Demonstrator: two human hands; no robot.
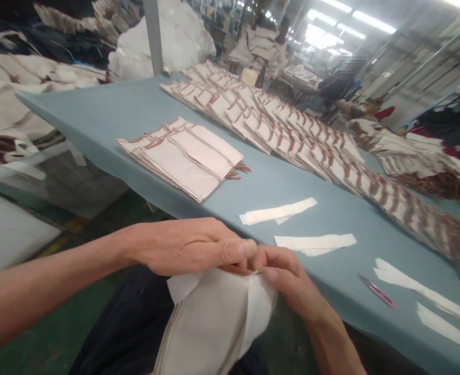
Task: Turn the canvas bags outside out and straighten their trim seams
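A cream fabric piece [204, 323], folded or layered, hangs below my two hands near the front edge of the table. My left hand [198, 245] lies over its upper edge with thumb and fingers closed on it. From the other side, my right hand [282, 271] pinches the same edge, close to the left fingertips. White flaps stick out at both sides of the fabric, and a brown bit shows between my hands. What exactly the fingertips grip is partly hidden.
A blue-green table [230, 195] bears a stack of cream pieces with brown trim [194, 156], long overlapping rows of similar pieces [276, 125], white strips [315, 243] and pink thread snips [378, 290]. A grey post [153, 36] stands behind. A person [341, 83] is farther back.
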